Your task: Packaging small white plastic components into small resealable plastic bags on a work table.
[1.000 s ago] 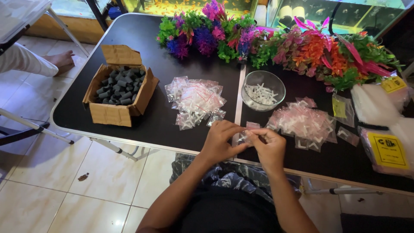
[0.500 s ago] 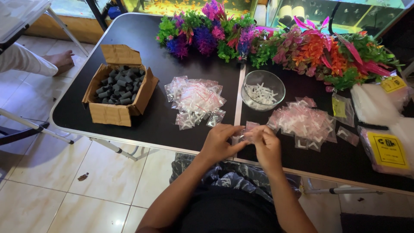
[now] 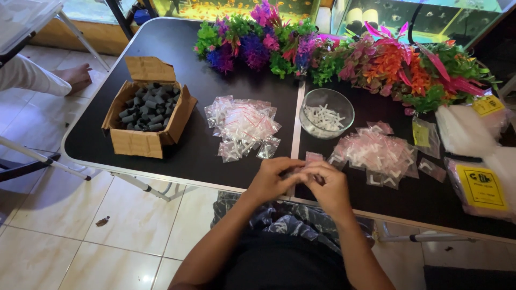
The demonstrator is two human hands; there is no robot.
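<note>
— Hands first: what are they doing in the head view?

— Left hand (image 3: 273, 180) and right hand (image 3: 329, 185) meet at the near table edge (image 3: 215, 185), fingers pinched together on a small clear bag (image 3: 313, 157) that pokes out just above the knuckles.

— And around them?

— Just beyond the left hand lies a pile of small bags (image 3: 243, 126); beyond the right, a second pile (image 3: 376, 153). A glass bowl of white pieces (image 3: 326, 113) sits between the piles, farther out. Well to the left stands a cardboard box of dark cylinders (image 3: 148, 110).
</note>
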